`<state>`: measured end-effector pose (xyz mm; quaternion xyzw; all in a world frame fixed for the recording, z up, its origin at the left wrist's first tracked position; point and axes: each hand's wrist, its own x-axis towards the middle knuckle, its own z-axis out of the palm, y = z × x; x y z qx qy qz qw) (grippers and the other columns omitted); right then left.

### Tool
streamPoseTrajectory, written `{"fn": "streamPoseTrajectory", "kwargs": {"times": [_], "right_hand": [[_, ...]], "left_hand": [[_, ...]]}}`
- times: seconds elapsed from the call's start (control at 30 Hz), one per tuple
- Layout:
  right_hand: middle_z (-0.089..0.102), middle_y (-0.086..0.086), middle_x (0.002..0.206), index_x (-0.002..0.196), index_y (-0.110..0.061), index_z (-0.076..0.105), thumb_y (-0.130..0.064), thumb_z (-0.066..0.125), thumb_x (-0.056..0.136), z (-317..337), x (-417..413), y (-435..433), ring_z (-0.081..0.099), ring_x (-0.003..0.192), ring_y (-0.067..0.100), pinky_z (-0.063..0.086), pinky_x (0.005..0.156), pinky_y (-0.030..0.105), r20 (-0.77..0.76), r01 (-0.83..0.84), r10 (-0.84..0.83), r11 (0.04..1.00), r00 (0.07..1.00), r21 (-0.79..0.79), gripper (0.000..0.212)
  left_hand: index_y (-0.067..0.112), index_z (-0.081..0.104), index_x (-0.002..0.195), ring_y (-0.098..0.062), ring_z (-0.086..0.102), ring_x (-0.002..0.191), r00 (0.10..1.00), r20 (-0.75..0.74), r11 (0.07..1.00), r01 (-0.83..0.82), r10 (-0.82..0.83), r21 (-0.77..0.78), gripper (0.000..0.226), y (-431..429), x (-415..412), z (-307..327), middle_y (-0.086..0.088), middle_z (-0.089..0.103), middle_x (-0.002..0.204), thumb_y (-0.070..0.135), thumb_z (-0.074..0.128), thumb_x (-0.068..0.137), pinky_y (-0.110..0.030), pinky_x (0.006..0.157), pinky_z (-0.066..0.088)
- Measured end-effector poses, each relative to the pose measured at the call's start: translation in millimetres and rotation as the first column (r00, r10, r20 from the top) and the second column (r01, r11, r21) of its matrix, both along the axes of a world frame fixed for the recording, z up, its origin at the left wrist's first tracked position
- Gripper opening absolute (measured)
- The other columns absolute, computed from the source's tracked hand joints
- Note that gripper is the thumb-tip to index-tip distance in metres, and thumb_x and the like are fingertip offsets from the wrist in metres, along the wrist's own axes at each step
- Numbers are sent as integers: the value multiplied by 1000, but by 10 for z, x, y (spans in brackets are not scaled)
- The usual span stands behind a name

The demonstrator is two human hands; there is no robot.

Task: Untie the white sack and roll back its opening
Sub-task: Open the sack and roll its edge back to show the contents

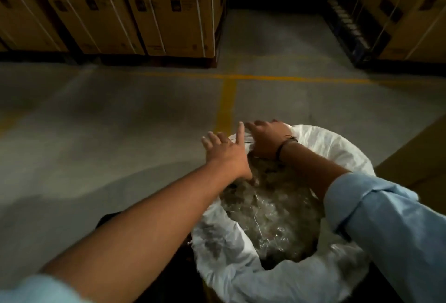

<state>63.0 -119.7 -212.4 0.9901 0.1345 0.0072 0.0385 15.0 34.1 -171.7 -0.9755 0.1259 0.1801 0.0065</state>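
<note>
White sack (333, 148) already open; left hand (223, 150) spread and empty, right hand (264, 137) apparently pressing the far rim: both should grip there and fold outward evenly.

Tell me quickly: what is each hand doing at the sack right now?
Left hand: open, fingers spread, holding nothing, at the far rim of the white sack.
Right hand: curled over that far rim; actual grip cannot be told.

We record the sack (333, 148) as white, its contents a mottled grey-brown under clear, glinting film. Beyond the sack, the grey floor (120, 121) carries yellow lines (226, 100). Behind those, tan cartons (96, 8) bear pale straps and dark square labels. Sleeves (391, 225): light blue.
</note>
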Motion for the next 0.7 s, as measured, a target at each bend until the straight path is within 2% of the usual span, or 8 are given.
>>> {"fn": "streamPoseTrajectory", "kwargs": {"times": [0.13,0.23,0.33,0.43,0.5,0.57,0.63,0.7], "right_hand": [[59,10,120,148,-18,32,-58,67,70,-95,-134,-30,67,87,33,46,84,41,112,-77,88,992,990,-100,94],[54,16,123,150,-11,32,-62,61,66,-230,-306,-165,66,77,33,42,78,42,243,-50,96,981,965,-187,103],[58,17,123,149,-11,36,-61,47,79,-391,-390,-282,63,77,34,40,82,46,419,-17,107,977,902,-213,87],[66,14,110,141,-11,48,-55,46,97,-509,-414,-490,64,98,38,40,98,59,561,74,37,982,827,-173,63],[67,13,91,124,-6,61,-58,22,102,-475,-401,-567,66,92,37,39,102,61,505,91,-44,994,862,-67,69],[64,12,76,98,-6,66,-69,11,96,-440,-403,-559,64,71,35,48,88,51,392,64,-64,998,918,14,84],[63,12,71,86,-7,62,-76,24,87,-375,-420,-521,61,63,34,46,67,41,324,56,-74,996,943,64,78],[64,15,72,86,-5,61,-62,34,74,-334,-441,-533,62,64,37,45,61,41,283,81,-111,990,953,116,64]], "left_hand": [[18,-22,156,-38,51,131,984,-79,969,-174,162,-177,125,-177,247,-247,-20,48,148,41,75,82,-46,103,43],[17,49,145,-30,63,119,991,-58,955,-132,121,-266,69,-256,319,-309,-9,64,133,36,71,82,-36,89,52],[13,69,110,-29,70,100,994,-111,934,-55,17,-353,43,-239,346,-291,-10,73,111,34,78,73,-31,75,53],[4,72,96,-26,72,83,968,-248,888,-83,-36,-453,49,-33,482,-257,-10,76,92,31,92,60,-35,70,56],[4,72,97,-22,70,75,939,-339,863,-128,-53,-489,59,139,583,-255,-11,76,88,33,96,53,-35,73,57],[2,70,102,-19,69,75,908,-418,866,-185,-31,-465,65,257,650,-252,-16,76,97,33,97,50,-32,70,57],[6,67,112,-16,71,83,891,-450,895,-160,-49,-416,65,242,646,-174,-12,74,107,31,96,59,-24,68,57],[12,52,136,-26,60,118,961,-244,975,76,-127,-208,96,99,607,-72,-13,59,135,54,91,59,-36,98,51]]}}
